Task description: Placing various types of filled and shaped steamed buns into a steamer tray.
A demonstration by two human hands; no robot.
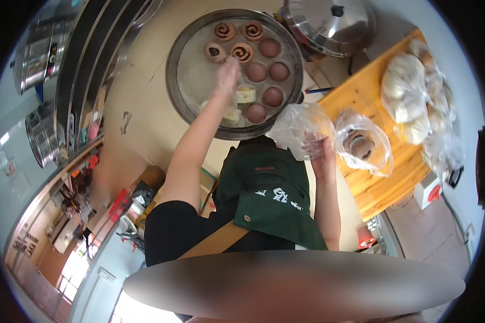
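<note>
My left hand [228,78] is stretched over a large round metal tray [173,81], its fingertips at the near edge of a brown spiral bun [242,52]. Its fingers are blurred, so I cannot make out whether they grip the bun. Other spiral buns [252,30] lie at the tray's far side, and round brown buns [256,71] sit on its right. Pale yellow-and-white pieces [246,95] lie near my left wrist. Right of the tray, my right hand [322,158] is closed on a clear plastic bag [300,129], held up beside the tray's near right edge.
On the wooden table [377,183] at the right, an opened plastic bag [364,145] surrounds a brown round thing. Bags of pale buns [404,89] stand behind it. A large metal lid [331,24] is at the far right of the tray. Curved dark racks [83,64] rise at the left.
</note>
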